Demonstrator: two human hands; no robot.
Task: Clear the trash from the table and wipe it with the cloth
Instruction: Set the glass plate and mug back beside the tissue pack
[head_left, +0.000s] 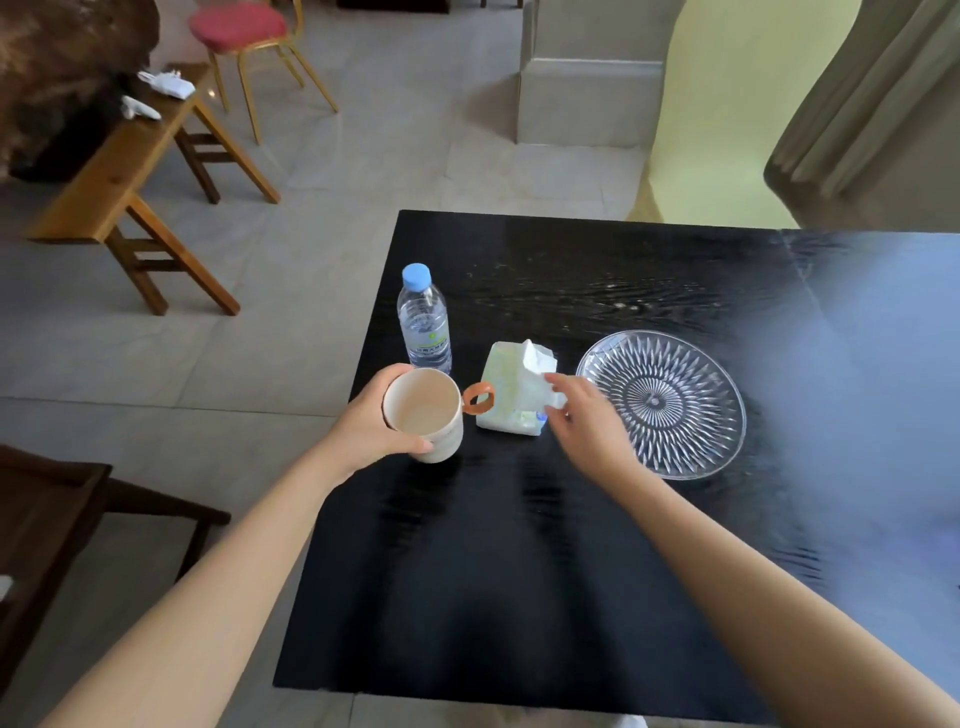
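Observation:
A black table holds a cream mug with an orange handle near its left edge. My left hand wraps around the mug's side. To its right lies a soft pack of tissues with a white tissue sticking up from it. My right hand pinches that tissue at the pack's right side. A clear water bottle with a blue cap stands upright just behind the mug. No cloth is in view.
A clear cut-glass plate sits right of the tissue pack, close to my right hand. A wooden bench and a red-seated chair stand on the tiled floor to the left. A dark wooden chair is at the lower left.

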